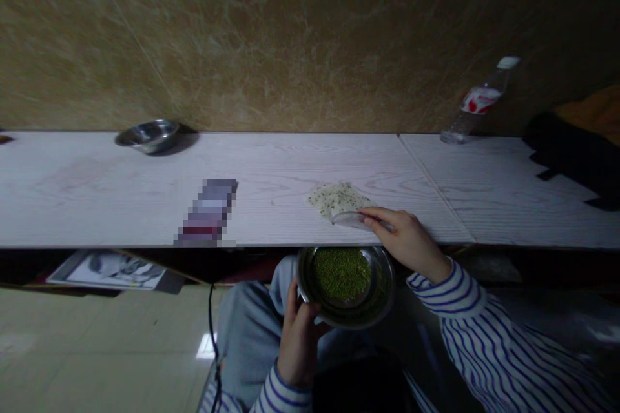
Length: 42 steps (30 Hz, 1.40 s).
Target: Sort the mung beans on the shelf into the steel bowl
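Note:
My left hand [301, 335] grips the rim of a metal bowl [387, 297], which sits just below the table's front edge, above my lap. Small green beans, like mung beans [341, 271], lie in the bowl. Over the table edge, my right hand [404, 235] pinches a thin, pale, see-through curved piece [346, 219]; its exact kind is unclear. That piece is at the near side of a low heap of white grains mixed with green ones [339, 197] on the table.
A second metal bowl [150, 135] stands at the back left of the white table [271, 161]. Nearer me lies a blurred-out flat object [208, 210]. At the back right are a plastic bottle [482, 101] and a dark cloth item [571, 155]. An open drawer [121, 271] sits under the table.

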Available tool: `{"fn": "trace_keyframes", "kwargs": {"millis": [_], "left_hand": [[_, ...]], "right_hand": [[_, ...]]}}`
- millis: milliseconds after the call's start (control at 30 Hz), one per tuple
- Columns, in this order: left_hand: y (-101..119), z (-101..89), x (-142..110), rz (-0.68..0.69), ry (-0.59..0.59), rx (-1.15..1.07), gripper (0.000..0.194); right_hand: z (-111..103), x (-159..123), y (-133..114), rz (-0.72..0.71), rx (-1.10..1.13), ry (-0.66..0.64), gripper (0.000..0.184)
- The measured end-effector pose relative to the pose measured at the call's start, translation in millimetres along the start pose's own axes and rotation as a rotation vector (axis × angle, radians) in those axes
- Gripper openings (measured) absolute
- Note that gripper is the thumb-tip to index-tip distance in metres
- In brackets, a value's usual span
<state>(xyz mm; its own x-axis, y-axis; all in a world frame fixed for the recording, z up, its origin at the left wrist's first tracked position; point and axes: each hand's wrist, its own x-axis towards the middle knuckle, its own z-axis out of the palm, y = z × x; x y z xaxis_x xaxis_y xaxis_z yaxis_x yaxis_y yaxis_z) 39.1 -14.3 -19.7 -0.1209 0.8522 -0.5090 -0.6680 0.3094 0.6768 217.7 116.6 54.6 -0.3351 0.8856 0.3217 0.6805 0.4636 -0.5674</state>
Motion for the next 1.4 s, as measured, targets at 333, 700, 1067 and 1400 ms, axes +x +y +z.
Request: {"fn": "trace_keyframes", "kwargs": {"millis": [333, 700, 1067, 1400], "left_hand": [[2, 1.9, -1, 0.004, 0.008, -0.007, 0.069], [2, 0.3, 1, 0.002, 0.024, -0.008, 0.068], [5, -3.2, 2, 0.014, 0.009, -0.039, 0.071], [5, -6.4, 3, 0.003, 0.019, -0.045, 0.07]], "right_hand": [[-3, -3, 0, 0.034, 0.023, -0.047, 0.025], [1, -3, -14, -0.058, 0.0, -0.049, 0.024], [-3, -8, -11, -0.023, 0.024, -0.083, 0.024], [19, 4, -18, -0.023, -0.036, 0.018, 0.027]]}}
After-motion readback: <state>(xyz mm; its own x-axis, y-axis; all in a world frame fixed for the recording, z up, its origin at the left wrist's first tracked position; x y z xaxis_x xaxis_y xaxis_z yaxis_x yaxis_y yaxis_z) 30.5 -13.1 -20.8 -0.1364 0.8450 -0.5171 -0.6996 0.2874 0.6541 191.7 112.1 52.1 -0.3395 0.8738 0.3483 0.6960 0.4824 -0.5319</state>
